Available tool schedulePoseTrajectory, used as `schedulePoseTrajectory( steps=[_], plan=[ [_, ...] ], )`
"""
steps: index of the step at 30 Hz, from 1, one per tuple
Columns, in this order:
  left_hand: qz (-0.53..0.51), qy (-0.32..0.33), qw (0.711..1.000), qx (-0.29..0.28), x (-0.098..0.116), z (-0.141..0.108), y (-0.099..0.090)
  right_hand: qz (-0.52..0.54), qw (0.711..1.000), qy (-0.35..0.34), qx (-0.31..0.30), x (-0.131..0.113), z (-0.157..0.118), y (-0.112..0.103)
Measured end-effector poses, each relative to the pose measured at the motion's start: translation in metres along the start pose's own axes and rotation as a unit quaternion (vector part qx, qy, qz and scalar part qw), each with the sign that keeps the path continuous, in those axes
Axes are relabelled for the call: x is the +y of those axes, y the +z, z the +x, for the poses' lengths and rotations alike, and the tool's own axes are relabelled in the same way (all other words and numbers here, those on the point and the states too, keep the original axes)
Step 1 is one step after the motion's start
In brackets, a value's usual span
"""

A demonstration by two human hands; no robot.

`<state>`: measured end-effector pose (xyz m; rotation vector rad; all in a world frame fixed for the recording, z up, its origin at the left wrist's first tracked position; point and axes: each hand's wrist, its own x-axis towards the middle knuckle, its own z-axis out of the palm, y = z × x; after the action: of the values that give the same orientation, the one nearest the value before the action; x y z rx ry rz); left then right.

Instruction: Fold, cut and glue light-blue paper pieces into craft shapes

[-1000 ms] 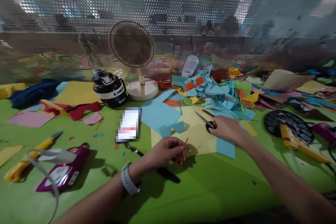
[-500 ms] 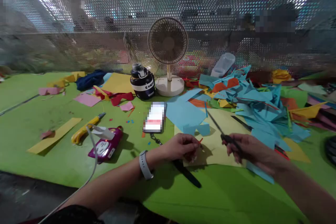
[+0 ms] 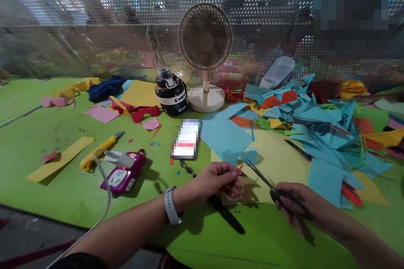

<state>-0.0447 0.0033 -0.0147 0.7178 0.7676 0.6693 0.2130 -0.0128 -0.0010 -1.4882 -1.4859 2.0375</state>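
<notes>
Head view shows our left hand (image 3: pixel 221 180) pinching an orange paper strip (image 3: pixel 241 167). Our right hand (image 3: pixel 298 204) curls its fingers round the scissors (image 3: pixel 264 180), blade tips just beside the left fingertips.

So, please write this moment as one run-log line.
left hand: pinching small orange piece | right hand: holding scissors, tips near orange piece | phone: screen lit | fan: upright beside black bottle
</notes>
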Motion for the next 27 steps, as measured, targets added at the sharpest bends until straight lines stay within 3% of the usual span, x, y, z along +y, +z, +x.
schedulePoseTrajectory(
  steps=[3,16,27],
  plan=[
    [-0.012,0.009,1.000,0.004,0.000,-0.001,0.001,0.006,1.000,-0.024,0.001,-0.001,-0.004,0.000],
    [-0.026,-0.004,1.000,0.003,-0.001,-0.002,0.001,-0.002,1.000,0.019,-0.008,-0.005,-0.007,0.007],
    [-0.038,0.036,0.999,0.006,0.000,-0.003,0.001,0.006,1.000,0.018,-0.019,-0.010,-0.014,0.011]
  ],
)
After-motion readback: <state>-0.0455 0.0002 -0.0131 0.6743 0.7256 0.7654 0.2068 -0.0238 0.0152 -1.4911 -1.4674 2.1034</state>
